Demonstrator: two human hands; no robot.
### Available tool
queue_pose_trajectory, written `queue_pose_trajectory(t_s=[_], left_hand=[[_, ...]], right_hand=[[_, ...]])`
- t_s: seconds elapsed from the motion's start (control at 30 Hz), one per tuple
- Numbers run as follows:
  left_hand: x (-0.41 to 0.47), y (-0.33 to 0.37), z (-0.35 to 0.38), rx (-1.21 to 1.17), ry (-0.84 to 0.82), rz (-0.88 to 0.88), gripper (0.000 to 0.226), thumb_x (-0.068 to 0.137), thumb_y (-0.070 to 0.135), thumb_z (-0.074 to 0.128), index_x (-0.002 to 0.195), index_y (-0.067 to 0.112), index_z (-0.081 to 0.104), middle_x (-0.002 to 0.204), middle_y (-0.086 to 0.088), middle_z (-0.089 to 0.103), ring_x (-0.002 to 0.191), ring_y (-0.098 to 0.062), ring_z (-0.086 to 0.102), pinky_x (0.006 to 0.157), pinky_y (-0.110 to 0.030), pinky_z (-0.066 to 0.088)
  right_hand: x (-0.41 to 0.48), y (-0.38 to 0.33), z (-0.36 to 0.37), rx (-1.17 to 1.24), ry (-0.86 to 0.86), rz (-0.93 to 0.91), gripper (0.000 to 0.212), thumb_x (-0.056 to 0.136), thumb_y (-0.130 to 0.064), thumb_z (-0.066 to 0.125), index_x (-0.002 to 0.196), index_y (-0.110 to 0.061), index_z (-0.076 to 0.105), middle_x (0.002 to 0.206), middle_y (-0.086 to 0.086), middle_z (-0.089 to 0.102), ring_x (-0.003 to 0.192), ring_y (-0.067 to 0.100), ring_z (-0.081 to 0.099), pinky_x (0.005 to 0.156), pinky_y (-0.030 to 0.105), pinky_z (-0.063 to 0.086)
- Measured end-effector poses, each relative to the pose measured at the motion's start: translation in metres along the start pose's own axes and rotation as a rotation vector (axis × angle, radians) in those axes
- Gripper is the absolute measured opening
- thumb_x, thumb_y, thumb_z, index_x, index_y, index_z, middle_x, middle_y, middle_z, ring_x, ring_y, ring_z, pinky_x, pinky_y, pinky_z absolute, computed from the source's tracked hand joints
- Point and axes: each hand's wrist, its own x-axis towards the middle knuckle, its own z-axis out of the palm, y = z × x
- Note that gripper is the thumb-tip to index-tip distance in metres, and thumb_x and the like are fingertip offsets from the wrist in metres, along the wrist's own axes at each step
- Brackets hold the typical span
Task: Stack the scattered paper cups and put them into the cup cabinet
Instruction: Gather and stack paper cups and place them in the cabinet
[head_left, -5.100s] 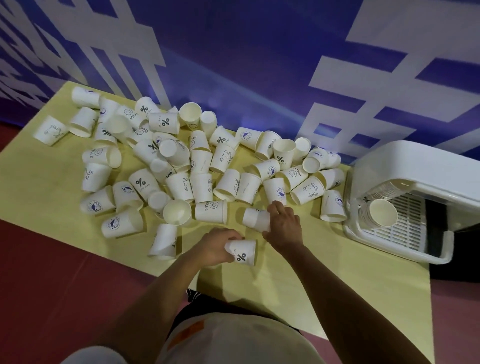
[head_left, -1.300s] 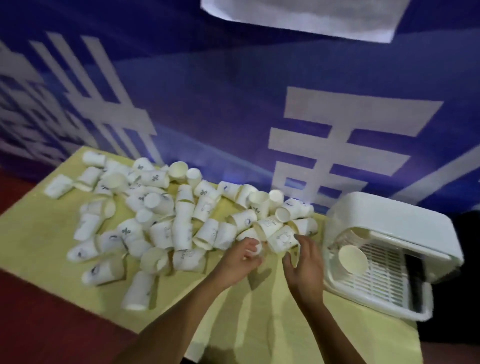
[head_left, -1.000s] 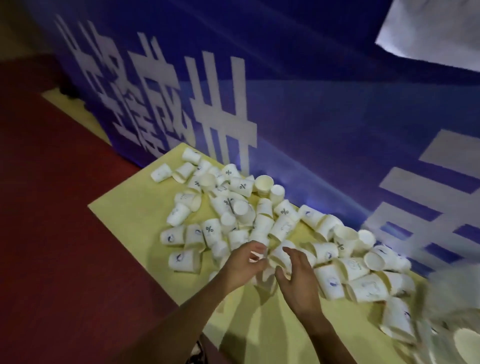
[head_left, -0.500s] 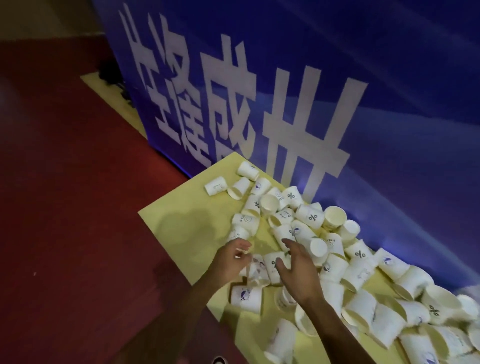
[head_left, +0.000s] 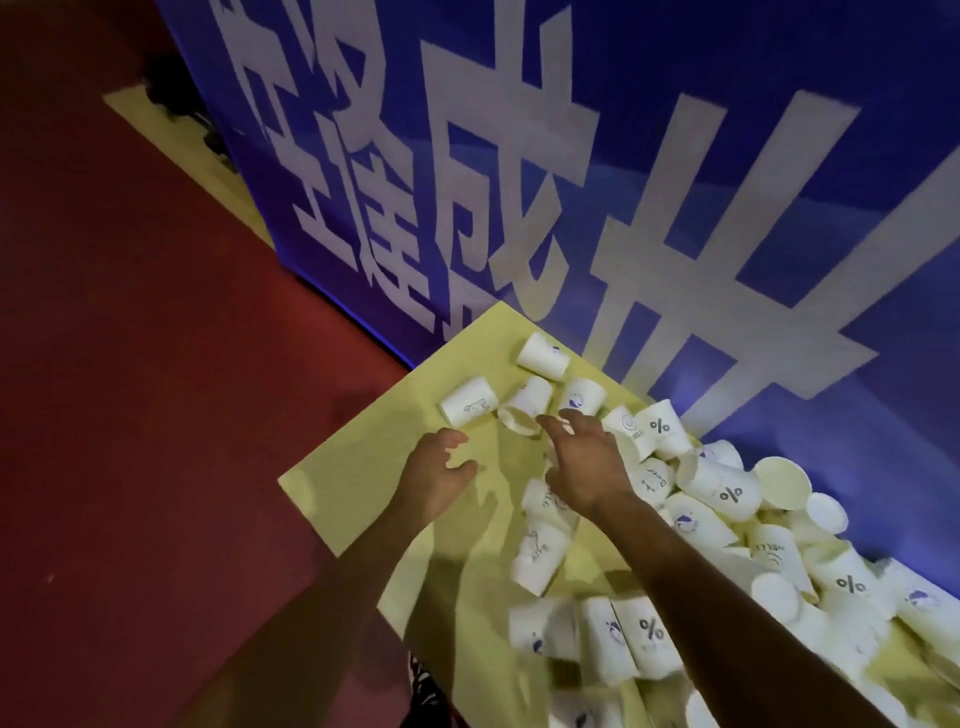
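Several white paper cups lie scattered on a yellow table, most of them on their sides in a heap along the blue wall. My right hand reaches over the left end of the heap, fingers spread, with its fingertips at the rim of a lying cup. My left hand hovers over bare table just left of it, fingers apart and holding nothing. A cup with a small drawing lies just beyond my left hand. The cup cabinet is out of view.
A blue banner wall with large white characters stands right behind the cups. The table's left corner is close to my left hand, with red floor beyond it. More cups lie under my right forearm.
The view has swung left, so the white cabinet has left the frame. Both hands have moved from the right part of the heap to its left end, near the table corner.
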Motion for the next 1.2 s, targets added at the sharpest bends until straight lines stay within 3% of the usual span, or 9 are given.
queue_pose_trajectory(t_s=[0.23, 0.3, 0.43, 0.6, 0.7, 0.87, 1.0, 1.1, 1.2], left_hand=[[0.115, -0.01, -0.009, 0.256, 0.007, 0.061, 0.056, 0.079, 0.022, 0.073, 0.133, 0.019, 0.057, 0.13, -0.008, 0.054, 0.117, -0.031, 0.053, 0.102, -0.039, 0.043], [0.133, -0.012, -0.001, 0.272, -0.007, 0.064, 0.066, 0.077, 0.03, 0.077, 0.138, 0.022, 0.051, 0.135, -0.006, 0.051, 0.122, -0.031, 0.049, 0.102, -0.04, 0.039], [0.156, -0.018, 0.014, 0.261, -0.103, 0.025, 0.076, 0.081, 0.037, 0.076, 0.147, 0.026, 0.04, 0.14, -0.005, 0.051, 0.128, -0.031, 0.046, 0.102, -0.045, 0.037], [0.156, -0.023, 0.008, 0.145, -0.042, 0.024, 0.073, 0.082, 0.033, 0.076, 0.146, 0.025, 0.041, 0.137, -0.004, 0.056, 0.123, -0.031, 0.053, 0.104, -0.049, 0.041], [0.148, -0.02, -0.004, -0.002, 0.023, 0.044, 0.071, 0.081, 0.03, 0.079, 0.143, 0.023, 0.045, 0.133, -0.003, 0.059, 0.116, -0.026, 0.059, 0.1, -0.046, 0.048], [0.123, 0.008, -0.004, -0.123, 0.07, 0.085, 0.058, 0.08, 0.034, 0.081, 0.129, 0.029, 0.051, 0.113, 0.013, 0.061, 0.093, -0.001, 0.063, 0.064, -0.003, 0.041], [0.074, 0.045, 0.029, -0.158, -0.027, 0.169, 0.056, 0.079, 0.032, 0.083, 0.126, 0.032, 0.051, 0.102, 0.024, 0.061, 0.084, 0.021, 0.058, 0.058, 0.001, 0.041], [0.027, 0.068, 0.062, -0.197, -0.069, 0.209, 0.054, 0.082, 0.025, 0.081, 0.126, 0.03, 0.049, 0.104, 0.02, 0.062, 0.089, 0.009, 0.063, 0.059, -0.002, 0.044], [-0.029, 0.089, 0.092, -0.214, -0.093, 0.231, 0.056, 0.082, 0.027, 0.081, 0.125, 0.031, 0.045, 0.105, 0.015, 0.062, 0.09, 0.003, 0.063, 0.062, -0.011, 0.048]], right_hand=[[0.102, -0.007, 0.028, -0.251, -0.113, -0.02, 0.093, 0.08, -0.008, 0.069, 0.157, -0.031, 0.023, 0.167, 0.008, 0.012, 0.15, 0.034, 0.016, 0.118, 0.049, 0.022], [0.117, -0.006, 0.038, -0.294, -0.13, -0.041, 0.085, 0.086, -0.008, 0.065, 0.156, -0.031, 0.024, 0.168, 0.007, 0.009, 0.151, 0.034, 0.013, 0.118, 0.05, 0.02], [0.134, -0.002, 0.047, -0.326, -0.085, -0.096, 0.058, 0.1, -0.014, 0.049, 0.154, -0.027, 0.031, 0.166, 0.009, 0.019, 0.149, 0.036, 0.022, 0.116, 0.049, 0.022], [0.124, -0.001, 0.036, -0.283, 0.025, -0.156, 0.053, 0.1, -0.016, 0.045, 0.153, -0.02, 0.036, 0.16, 0.01, 0.033, 0.144, 0.035, 0.032, 0.113, 0.047, 0.027], [0.101, -0.005, 0.019, -0.097, 0.057, -0.152, 0.065, 0.092, -0.033, 0.061, 0.153, -0.02, 0.039, 0.158, 0.006, 0.039, 0.141, 0.032, 0.035, 0.112, 0.045, 0.03], [0.047, -0.007, 0.0, 0.372, 0.276, -0.015, 0.071, 0.079, -0.039, 0.079, 0.143, -0.02, 0.053, 0.142, 0.0, 0.056, 0.13, 0.024, 0.048, 0.108, 0.039, 0.037], [-0.015, 0.019, -0.015, 0.723, 0.448, 0.199, 0.065, 0.08, -0.048, 0.077, 0.137, -0.035, 0.05, 0.133, -0.014, 0.059, 0.119, 0.008, 0.051, 0.095, 0.027, 0.044], [-0.075, 0.051, -0.025, 0.831, 0.574, 0.269, 0.056, 0.078, -0.055, 0.077, 0.127, -0.041, 0.052, 0.115, -0.027, 0.061, 0.109, -0.005, 0.055, 0.085, 0.014, 0.043], [-0.136, 0.083, -0.033, 0.856, 0.646, 0.296, 0.05, 0.078, -0.052, 0.079, 0.119, -0.042, 0.053, 0.106, -0.028, 0.061, 0.102, -0.011, 0.057, 0.08, 0.015, 0.048]])
